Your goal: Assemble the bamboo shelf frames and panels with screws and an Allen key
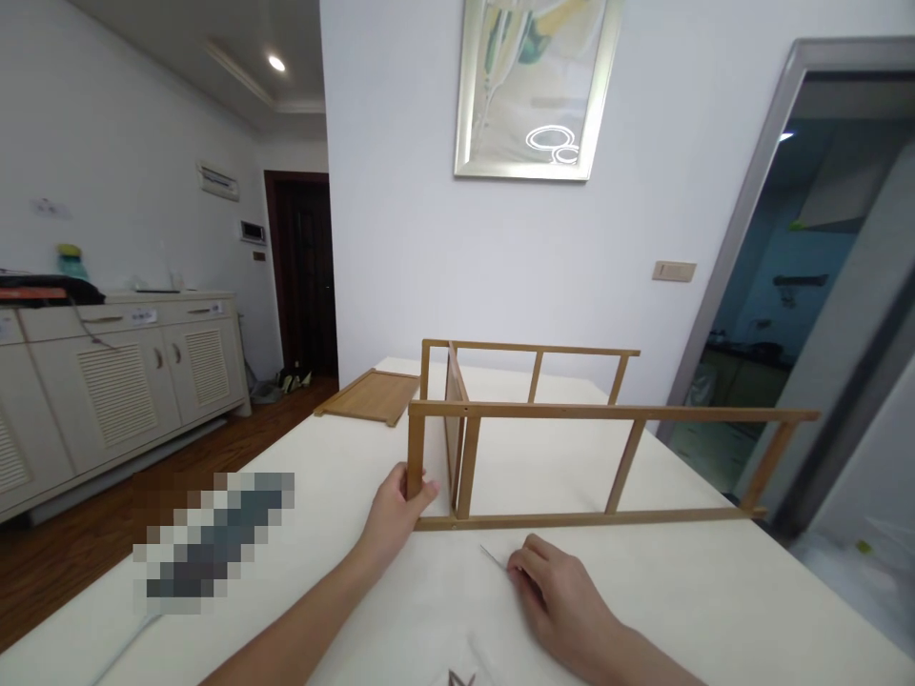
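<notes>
A wooden shelf frame (615, 413) lies on its side on the white table, its two ladder-like sides joined by a panel (455, 429) near the left end. My left hand (400, 505) is closed around the end crosspiece of the nearer side, thumb in front. In front of the frame, my right hand (561, 591) pinches a thin metal rod (493, 556), possibly a hex key. The rod points up and left toward the lower rail without touching it. Its far end is mostly hidden in the fingers.
A loose wooden panel (372, 395) lies at the table's far left. Small screws (461, 678) in a clear bag are at the near edge. A blurred-out object (214, 538) with a cable is on the left. A white cabinet (121, 372) stands beyond; a doorway opens at right.
</notes>
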A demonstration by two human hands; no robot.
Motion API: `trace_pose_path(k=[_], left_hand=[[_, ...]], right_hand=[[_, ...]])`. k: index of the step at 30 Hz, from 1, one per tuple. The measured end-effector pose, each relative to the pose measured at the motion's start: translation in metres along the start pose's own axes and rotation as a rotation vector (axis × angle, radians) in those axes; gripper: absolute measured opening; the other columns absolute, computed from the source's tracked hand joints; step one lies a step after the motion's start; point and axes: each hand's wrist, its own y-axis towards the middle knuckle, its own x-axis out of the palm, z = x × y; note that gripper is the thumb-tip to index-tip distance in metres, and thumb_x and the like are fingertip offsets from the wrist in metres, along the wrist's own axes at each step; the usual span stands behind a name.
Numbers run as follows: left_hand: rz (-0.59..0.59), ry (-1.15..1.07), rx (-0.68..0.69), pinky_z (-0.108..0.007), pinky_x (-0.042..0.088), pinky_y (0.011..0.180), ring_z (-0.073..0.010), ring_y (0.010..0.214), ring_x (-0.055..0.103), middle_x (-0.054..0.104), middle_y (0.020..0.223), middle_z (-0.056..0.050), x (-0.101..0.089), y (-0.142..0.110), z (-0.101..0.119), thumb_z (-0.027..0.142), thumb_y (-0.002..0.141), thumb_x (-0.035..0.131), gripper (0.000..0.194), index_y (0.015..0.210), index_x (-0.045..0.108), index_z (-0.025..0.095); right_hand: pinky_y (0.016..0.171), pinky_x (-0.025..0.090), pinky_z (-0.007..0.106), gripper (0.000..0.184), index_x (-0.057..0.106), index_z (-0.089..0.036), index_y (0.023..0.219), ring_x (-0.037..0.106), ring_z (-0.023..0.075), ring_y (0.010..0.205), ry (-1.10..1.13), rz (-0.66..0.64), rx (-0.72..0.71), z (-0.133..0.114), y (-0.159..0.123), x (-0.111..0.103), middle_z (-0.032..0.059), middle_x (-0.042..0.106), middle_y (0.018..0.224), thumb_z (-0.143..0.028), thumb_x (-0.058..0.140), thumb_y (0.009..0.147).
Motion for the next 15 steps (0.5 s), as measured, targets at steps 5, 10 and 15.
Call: trace_pose_path(k=[5, 10, 15], left_hand=[[0.404, 0.259, 0.189, -0.034, 0.043, 0.076, -0.0201, 0.082, 0.052, 0.054, 0.089, -0.002, -0.012, -0.016, 0.031, 0.047, 0.064, 0.072, 0.044, 0.092, 0.05, 0.022], [-0.471, 0.39, 0.338, -0.029, 0.042, 0.073, -0.0187, 0.077, 0.055, 0.061, 0.079, -0.001, -0.013, -0.062, 0.065, 0.03, 0.074, 0.066, 0.007, 0.077, 0.063, 0.024], [-0.898, 0.509, 0.247, -0.027, 0.04, 0.072, -0.0197, 0.082, 0.054, 0.06, 0.085, -0.002, -0.018, -0.089, 0.023, 0.035, 0.067, 0.073, 0.024, 0.09, 0.071, 0.028]], right_hand=[[0.068, 0.039, 0.026, 0.026, 0.063, -0.02, 0.086, 0.055, 0.0162, 0.076, 0.001, 0.016, 0.041, 0.003, 0.0, 0.006, 0.0038, 0.058, 0.085, -0.018, 0.038, 0.09], [0.069, 0.04, 0.025, 0.025, 0.063, -0.02, 0.085, 0.056, 0.0157, 0.076, -0.001, 0.03, 0.068, 0.005, -0.001, 0.007, 0.0034, 0.058, 0.084, -0.018, 0.039, 0.09], [0.067, 0.039, 0.024, 0.024, 0.063, -0.018, 0.082, 0.055, 0.0149, 0.073, -0.011, 0.053, 0.062, 0.005, -0.001, 0.008, 0.0031, 0.058, 0.081, -0.017, 0.04, 0.089]])
